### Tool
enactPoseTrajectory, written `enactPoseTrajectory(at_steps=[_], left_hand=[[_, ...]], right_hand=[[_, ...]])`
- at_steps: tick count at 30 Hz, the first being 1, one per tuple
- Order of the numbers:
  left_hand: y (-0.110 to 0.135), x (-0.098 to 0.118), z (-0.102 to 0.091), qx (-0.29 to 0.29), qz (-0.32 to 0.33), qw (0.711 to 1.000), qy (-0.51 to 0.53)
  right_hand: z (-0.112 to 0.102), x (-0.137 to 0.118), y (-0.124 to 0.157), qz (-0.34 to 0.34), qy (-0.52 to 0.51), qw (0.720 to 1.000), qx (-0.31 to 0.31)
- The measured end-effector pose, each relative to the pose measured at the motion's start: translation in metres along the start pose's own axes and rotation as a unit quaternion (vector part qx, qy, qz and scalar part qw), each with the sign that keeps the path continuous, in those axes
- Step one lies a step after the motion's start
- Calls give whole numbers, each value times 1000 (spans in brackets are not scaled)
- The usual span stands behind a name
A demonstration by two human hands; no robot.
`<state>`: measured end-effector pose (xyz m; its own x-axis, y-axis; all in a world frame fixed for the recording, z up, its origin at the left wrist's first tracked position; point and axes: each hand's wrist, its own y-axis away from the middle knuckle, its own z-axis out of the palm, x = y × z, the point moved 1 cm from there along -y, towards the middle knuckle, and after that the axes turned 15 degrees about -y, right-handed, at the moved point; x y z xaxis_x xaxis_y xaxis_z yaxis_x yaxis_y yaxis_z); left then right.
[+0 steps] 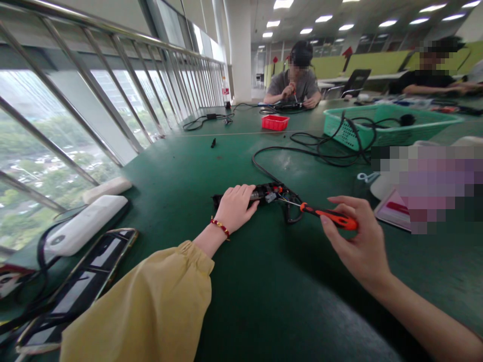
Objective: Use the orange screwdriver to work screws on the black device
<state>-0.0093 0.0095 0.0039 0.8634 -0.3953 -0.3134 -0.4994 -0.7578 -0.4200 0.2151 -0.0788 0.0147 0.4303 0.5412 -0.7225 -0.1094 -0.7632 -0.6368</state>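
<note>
My left hand (237, 205), with a red beaded bracelet at the wrist, is closed over a black corded device (269, 192) lying on the green table. At its right end the device's inside shows, with a grey part, orange-red bits and thin wires. My right hand (360, 241) grips an orange and black screwdriver (330, 216) by its handle, thumb and fingers around it. The thin shaft points left, its tip at the wires; whether it touches them I cannot tell. A black cable (277, 149) runs back from the device.
A green basket (341, 131) with black cables stands back right, near a small red tray (275, 122). A small black piece (213, 143) lies left of centre. A phone (86, 281) and white case (86, 223) lie at left by the railing. Two co-workers sit across the table.
</note>
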Motion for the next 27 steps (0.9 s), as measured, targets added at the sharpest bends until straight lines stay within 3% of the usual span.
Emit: enactPoseTrajectory(at_steps=[3, 8, 14, 20, 25, 27], left_hand=[[0, 0, 0, 2, -1, 1000, 1], [0, 0, 0, 1, 0, 1000, 2], [0, 0, 0, 1, -1, 1000, 4], [0, 1, 1, 2, -1, 1000, 1], [0, 0, 1, 2, 0, 1000, 1], [0, 0, 1, 2, 2, 1000, 1]], right_hand=[[-1, 0, 0, -37, -11, 998, 43], [0, 0, 1, 21, 22, 999, -25], [1, 1, 1, -44, -15, 998, 50], [0, 0, 3, 1, -8, 1000, -8], [0, -4, 0, -60, 12, 998, -3], [0, -4, 0, -50, 29, 998, -20]])
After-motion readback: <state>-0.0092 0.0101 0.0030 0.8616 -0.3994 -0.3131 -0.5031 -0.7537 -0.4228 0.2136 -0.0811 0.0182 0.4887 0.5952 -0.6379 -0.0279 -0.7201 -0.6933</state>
